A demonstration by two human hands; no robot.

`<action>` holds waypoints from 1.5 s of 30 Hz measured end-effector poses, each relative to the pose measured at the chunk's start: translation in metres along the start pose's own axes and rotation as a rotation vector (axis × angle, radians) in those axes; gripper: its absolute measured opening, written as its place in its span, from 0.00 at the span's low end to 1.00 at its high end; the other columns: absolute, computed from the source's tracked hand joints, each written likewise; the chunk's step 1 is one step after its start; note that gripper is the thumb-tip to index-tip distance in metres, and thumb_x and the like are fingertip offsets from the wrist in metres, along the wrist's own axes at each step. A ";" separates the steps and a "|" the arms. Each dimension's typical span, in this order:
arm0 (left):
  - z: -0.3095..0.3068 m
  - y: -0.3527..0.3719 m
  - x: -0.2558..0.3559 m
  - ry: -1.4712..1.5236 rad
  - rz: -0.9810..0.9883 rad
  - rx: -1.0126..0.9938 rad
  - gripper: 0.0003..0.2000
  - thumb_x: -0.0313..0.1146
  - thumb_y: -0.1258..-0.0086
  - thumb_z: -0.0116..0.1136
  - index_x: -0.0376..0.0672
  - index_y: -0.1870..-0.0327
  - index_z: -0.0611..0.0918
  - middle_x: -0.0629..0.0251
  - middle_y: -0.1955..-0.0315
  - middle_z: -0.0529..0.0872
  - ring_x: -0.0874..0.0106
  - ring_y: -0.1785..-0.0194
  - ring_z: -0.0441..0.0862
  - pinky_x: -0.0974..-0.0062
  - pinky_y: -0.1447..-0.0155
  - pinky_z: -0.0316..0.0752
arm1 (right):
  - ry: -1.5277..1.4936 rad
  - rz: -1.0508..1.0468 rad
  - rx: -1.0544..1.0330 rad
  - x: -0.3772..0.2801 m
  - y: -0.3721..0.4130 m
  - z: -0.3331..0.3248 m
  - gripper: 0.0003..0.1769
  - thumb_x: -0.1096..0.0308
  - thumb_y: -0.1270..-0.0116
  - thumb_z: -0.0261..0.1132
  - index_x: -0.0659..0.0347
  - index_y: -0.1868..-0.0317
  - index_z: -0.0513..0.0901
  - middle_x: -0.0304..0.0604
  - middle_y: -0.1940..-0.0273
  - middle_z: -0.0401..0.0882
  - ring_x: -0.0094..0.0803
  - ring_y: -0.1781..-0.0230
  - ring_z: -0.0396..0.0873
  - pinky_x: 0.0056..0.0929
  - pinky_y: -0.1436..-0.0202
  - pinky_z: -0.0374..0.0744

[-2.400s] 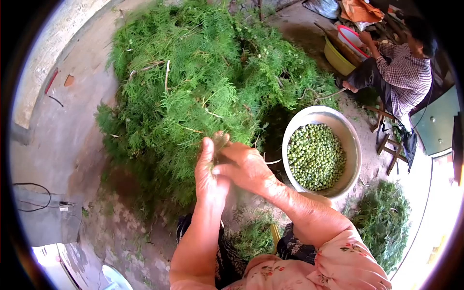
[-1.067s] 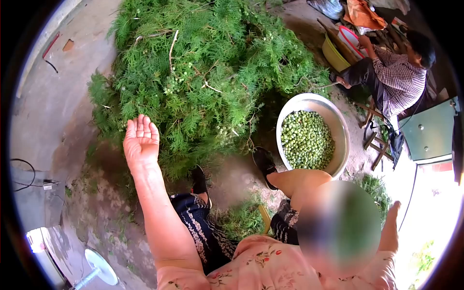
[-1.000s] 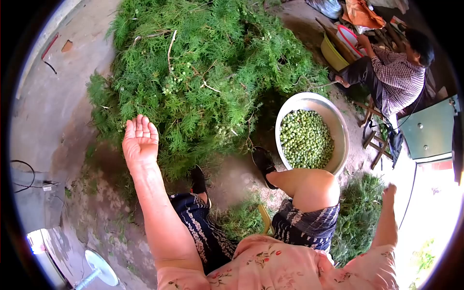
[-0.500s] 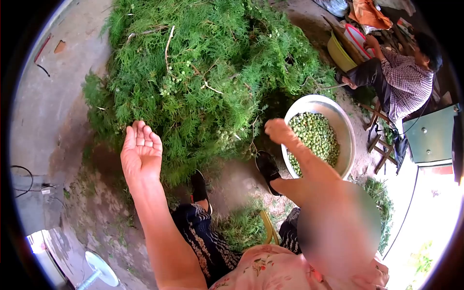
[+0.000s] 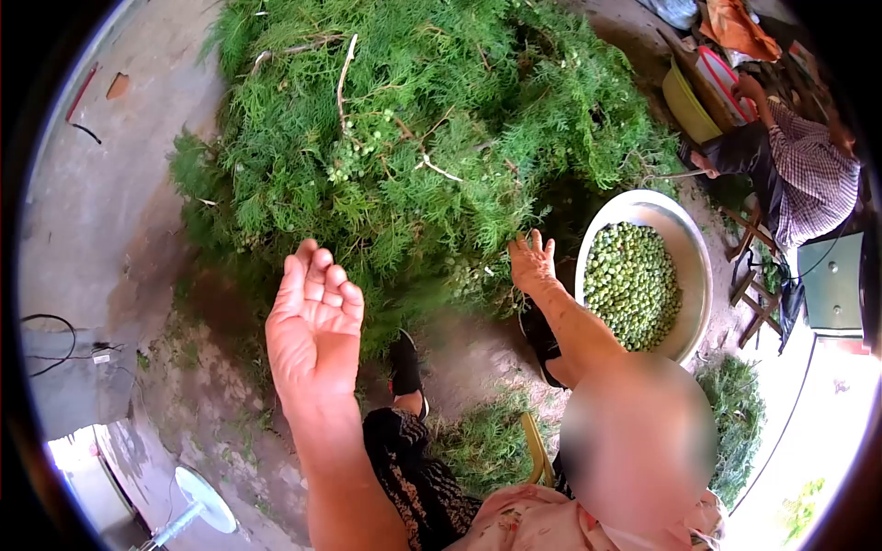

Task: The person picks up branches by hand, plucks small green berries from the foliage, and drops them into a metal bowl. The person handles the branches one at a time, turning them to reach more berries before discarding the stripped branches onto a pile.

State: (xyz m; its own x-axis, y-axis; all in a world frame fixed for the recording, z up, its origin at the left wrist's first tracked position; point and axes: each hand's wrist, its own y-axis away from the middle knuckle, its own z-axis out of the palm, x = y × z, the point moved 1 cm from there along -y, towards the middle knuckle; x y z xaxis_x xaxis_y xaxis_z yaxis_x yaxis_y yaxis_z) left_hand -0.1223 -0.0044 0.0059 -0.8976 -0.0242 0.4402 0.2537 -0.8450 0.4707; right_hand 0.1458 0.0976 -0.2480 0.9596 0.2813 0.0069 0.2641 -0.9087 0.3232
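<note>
Left hand: our left hand (image 5: 315, 326) is held palm up, nearer to us and higher than half a second ago. Its fingers (image 5: 323, 280) are loosely curled and released, with nothing in them.
Branches: the big heap of feathery green branches (image 5: 413, 138) lies on the grey concrete floor (image 5: 101, 211) right ahead of us and is unmoved. Clusters of tiny green berries show among the sprigs.
Right hand: half a second ago it hung bunched over the bowl's near rim. Now our right hand (image 5: 533, 264) is left of the bowl at the near edge of the heap, fingers spread and released, grasping nothing. The fingertips seem to touch the sprigs, though we cannot be sure.
What this means: both our hands are empty, and the right one has gone from the bowl to the branches.
Bowl: the round silver metal bowl (image 5: 700, 266) stands on the floor just right of the heap. It holds a deep layer of small pale green berries (image 5: 634, 285), short of the rim.
Far basins: beside the person in a checked shirt (image 5: 813, 170), a yellow plastic basin (image 5: 684, 101) and a white basin with a red rim (image 5: 717, 69) stand together. We cannot see what is in them.
</note>
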 end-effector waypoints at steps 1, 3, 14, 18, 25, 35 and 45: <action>0.002 0.001 -0.001 -0.010 -0.009 -0.002 0.10 0.35 0.31 0.52 0.39 0.55 0.78 0.70 0.68 0.82 0.76 0.65 0.77 0.76 0.58 0.74 | 0.016 -0.009 -0.005 -0.003 0.002 0.002 0.27 0.68 0.42 0.57 0.58 0.40 0.68 0.45 0.38 0.63 0.51 0.32 0.52 0.63 0.34 0.48; 0.002 0.000 -0.003 -0.015 -0.010 -0.015 0.10 0.35 0.31 0.52 0.39 0.55 0.78 0.70 0.67 0.81 0.76 0.65 0.77 0.76 0.58 0.74 | 0.080 -0.023 -0.063 -0.006 0.007 -0.001 0.24 0.67 0.42 0.58 0.59 0.43 0.72 0.46 0.42 0.68 0.49 0.34 0.56 0.63 0.33 0.47; 0.002 -0.002 0.000 -0.022 -0.021 -0.008 0.07 0.33 0.32 0.53 0.39 0.61 0.79 0.68 0.68 0.82 0.75 0.65 0.77 0.76 0.60 0.75 | -0.172 -0.005 -0.319 -0.003 0.057 0.039 0.16 0.66 0.42 0.59 0.57 0.53 0.75 0.51 0.52 0.75 0.48 0.48 0.72 0.45 0.47 0.71; -0.004 0.004 0.004 -0.013 -0.028 -0.024 0.08 0.33 0.33 0.55 0.38 0.60 0.78 0.68 0.67 0.82 0.75 0.65 0.78 0.76 0.59 0.75 | -0.325 0.151 -0.124 0.022 0.054 0.085 0.15 0.70 0.45 0.60 0.61 0.55 0.75 0.54 0.58 0.77 0.53 0.54 0.75 0.42 0.50 0.75; -0.010 0.000 0.008 -0.022 -0.043 -0.082 0.10 0.33 0.31 0.52 0.37 0.54 0.77 0.67 0.65 0.82 0.74 0.63 0.77 0.74 0.56 0.74 | -0.479 0.439 0.145 0.030 0.068 0.081 0.15 0.72 0.44 0.56 0.60 0.55 0.69 0.56 0.57 0.76 0.53 0.55 0.75 0.45 0.54 0.75; -0.003 -0.004 -0.002 -0.056 -0.090 -0.118 0.11 0.34 0.30 0.51 0.38 0.53 0.77 0.68 0.66 0.81 0.75 0.63 0.77 0.74 0.57 0.74 | -0.215 0.231 -0.296 0.013 0.082 0.076 0.19 0.65 0.48 0.63 0.53 0.53 0.77 0.47 0.55 0.78 0.45 0.51 0.75 0.41 0.48 0.74; -0.004 0.002 -0.007 -0.119 -0.029 -0.037 0.08 0.32 0.33 0.56 0.39 0.59 0.78 0.68 0.68 0.82 0.75 0.65 0.78 0.78 0.59 0.76 | -0.590 -0.041 -0.109 0.002 0.089 -0.025 0.08 0.63 0.52 0.62 0.54 0.72 0.85 0.48 0.68 0.81 0.46 0.62 0.79 0.39 0.56 0.78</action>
State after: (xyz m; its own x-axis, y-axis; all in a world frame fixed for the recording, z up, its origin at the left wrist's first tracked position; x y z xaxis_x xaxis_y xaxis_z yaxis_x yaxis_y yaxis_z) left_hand -0.1170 -0.0076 0.0007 -0.8545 0.0621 0.5157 0.2132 -0.8635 0.4571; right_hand 0.1689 0.0256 -0.1954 0.8490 0.0680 -0.5239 0.3201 -0.8551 0.4078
